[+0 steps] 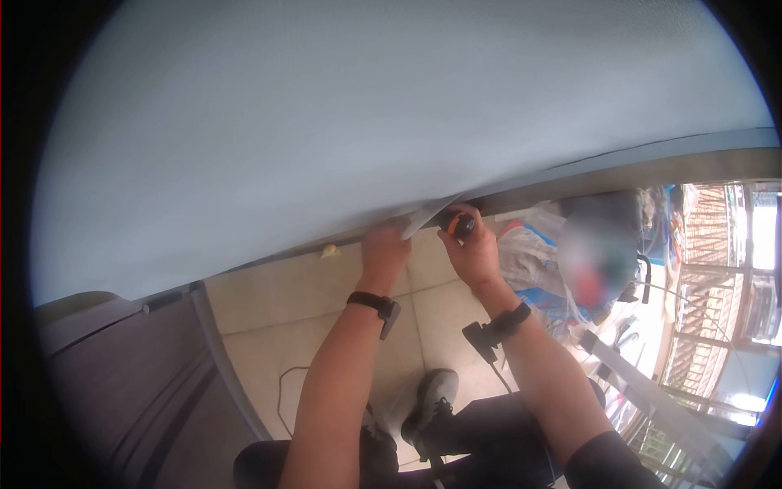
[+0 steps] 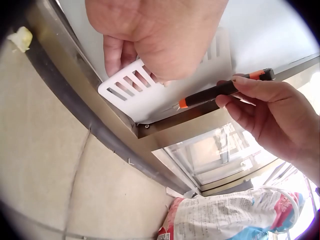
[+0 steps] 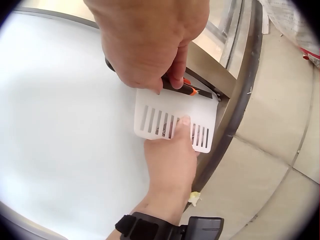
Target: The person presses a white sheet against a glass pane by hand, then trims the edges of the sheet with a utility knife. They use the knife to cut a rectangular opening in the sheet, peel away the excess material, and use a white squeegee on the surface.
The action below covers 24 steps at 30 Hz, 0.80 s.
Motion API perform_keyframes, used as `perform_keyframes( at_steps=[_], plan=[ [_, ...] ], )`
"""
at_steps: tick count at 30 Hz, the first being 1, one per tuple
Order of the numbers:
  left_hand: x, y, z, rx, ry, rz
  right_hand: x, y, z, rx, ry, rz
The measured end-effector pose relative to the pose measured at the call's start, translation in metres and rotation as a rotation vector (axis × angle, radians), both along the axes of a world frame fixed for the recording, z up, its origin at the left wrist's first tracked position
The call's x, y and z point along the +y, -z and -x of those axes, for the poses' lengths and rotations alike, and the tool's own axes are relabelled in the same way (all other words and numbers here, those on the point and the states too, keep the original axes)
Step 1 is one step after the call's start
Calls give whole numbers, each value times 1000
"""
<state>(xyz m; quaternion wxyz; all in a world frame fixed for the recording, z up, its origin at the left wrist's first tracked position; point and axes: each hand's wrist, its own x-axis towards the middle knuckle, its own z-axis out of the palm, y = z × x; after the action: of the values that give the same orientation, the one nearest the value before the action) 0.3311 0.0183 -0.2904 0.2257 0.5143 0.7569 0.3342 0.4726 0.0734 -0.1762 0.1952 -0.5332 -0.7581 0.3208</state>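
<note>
My left hand [image 1: 384, 259] grips a white plastic plate with a row of slots [image 3: 172, 104], its thumb lying over the slots in the right wrist view. One corner of the plate reaches the metal frame [image 2: 185, 127] at the edge of a large pale panel [image 1: 326, 114]. My right hand [image 1: 476, 254] holds a slim black tool with orange ends [image 2: 212, 95] between thumb and fingers. In the left wrist view its thin metal tip points at the plate, close to the frame. A small screw head [image 2: 147, 126] shows in the frame's corner.
A printed plastic bag [image 2: 220, 215] lies on the tiled floor [image 1: 285, 289] beside the frame. A pale yellow scrap [image 3: 194, 198] sits by the dark strip along the frame's foot. A shoe [image 1: 440, 393] stands below the hands. Cluttered bags [image 1: 529, 257] are at the right.
</note>
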Motion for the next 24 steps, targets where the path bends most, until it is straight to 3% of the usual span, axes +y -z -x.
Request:
perform_keyframes(
  at_steps=[6, 9, 24],
  plan=[
    [-1, -4, 2, 44, 22, 59, -3, -20, 0, 133, -58, -74],
    [0, -14, 3, 8, 35, 151, -5, -35, -1, 127, -67, -91],
    [-2, -13, -3, -53, 15, 115, -13, -94, -8, 73, -85, -191]
  ],
)
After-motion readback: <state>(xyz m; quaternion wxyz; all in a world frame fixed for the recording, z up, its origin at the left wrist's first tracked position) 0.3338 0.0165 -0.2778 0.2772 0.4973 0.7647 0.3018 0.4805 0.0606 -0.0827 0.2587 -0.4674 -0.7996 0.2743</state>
